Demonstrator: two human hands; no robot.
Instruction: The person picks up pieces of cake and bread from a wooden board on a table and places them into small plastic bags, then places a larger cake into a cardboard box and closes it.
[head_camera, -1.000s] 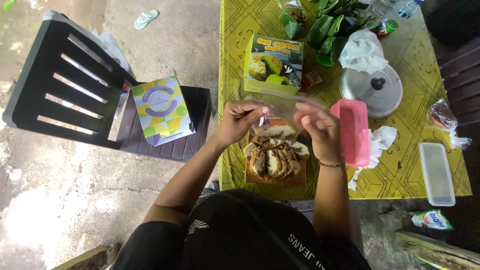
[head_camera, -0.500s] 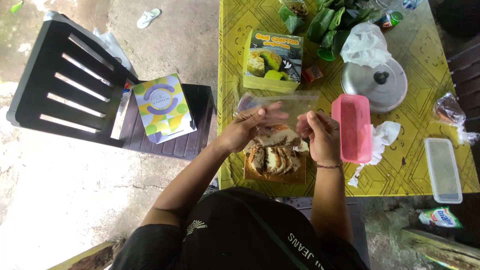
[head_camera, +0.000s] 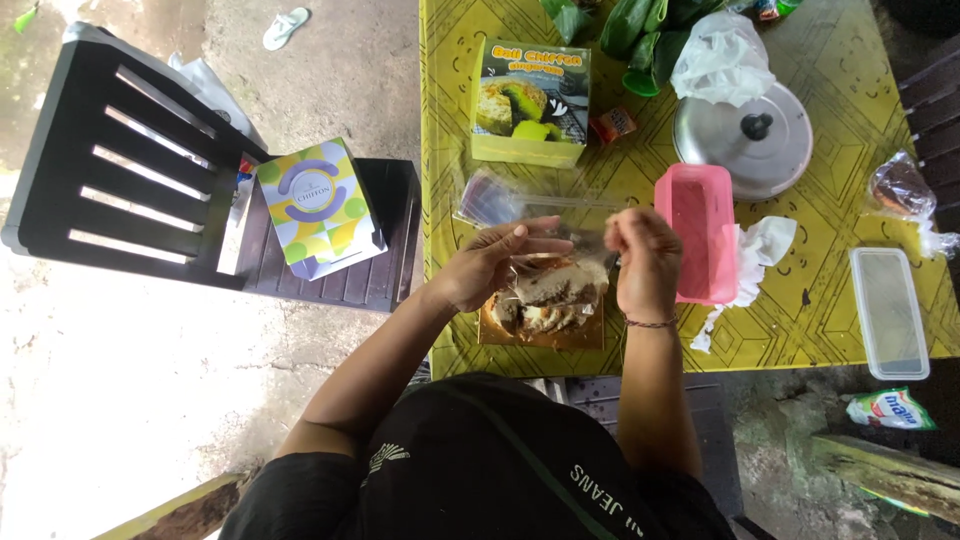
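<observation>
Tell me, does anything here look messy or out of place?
A few things do. Crumpled white tissue pokes from under the pink container, a lone sandal lies on the concrete, and a snack wrapper sits on the ground below the yellow table.

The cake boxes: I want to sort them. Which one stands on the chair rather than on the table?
The white box with purple, yellow and green shapes stands on the dark chair. The yellow-green box picturing cake is on the yellow table.
</observation>
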